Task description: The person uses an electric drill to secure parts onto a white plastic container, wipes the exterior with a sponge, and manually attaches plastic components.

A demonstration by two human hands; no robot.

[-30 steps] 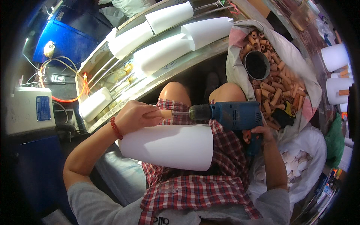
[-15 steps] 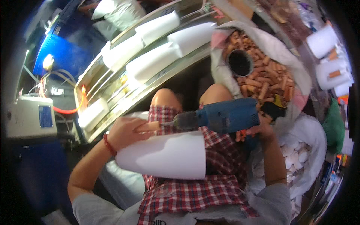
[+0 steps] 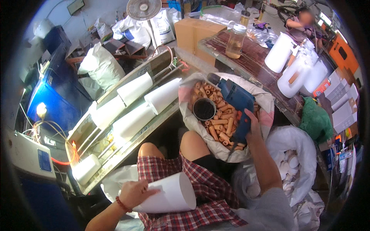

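My left hand [image 3: 137, 193] rests on a white hollow cylinder [image 3: 169, 194] lying across my lap, fingers curled against its side and its wide end facing right. Farther out to the right, my right hand [image 3: 252, 122] grips a blue power drill [image 3: 237, 102] by its rear end. The drill is over a white sack [image 3: 266, 90] full of short brown hollow plugs [image 3: 221, 123], its chuck toward the far side. A round can with a dark inside [image 3: 204, 109] sits among the plugs.
More white cylinders [image 3: 133, 123] lie on rods of a long wooden frame [image 3: 100, 177] at left. White jugs [image 3: 295, 79] and a clear bottle [image 3: 236, 41] stand on a table at right. A bag of white pieces [image 3: 287, 165] is beside me. Another person [image 3: 298, 29] sits far right.
The drill has moved away from my lap to over the sack. The brown plug that was in my left hand no longer shows there. My view has shifted up and right.
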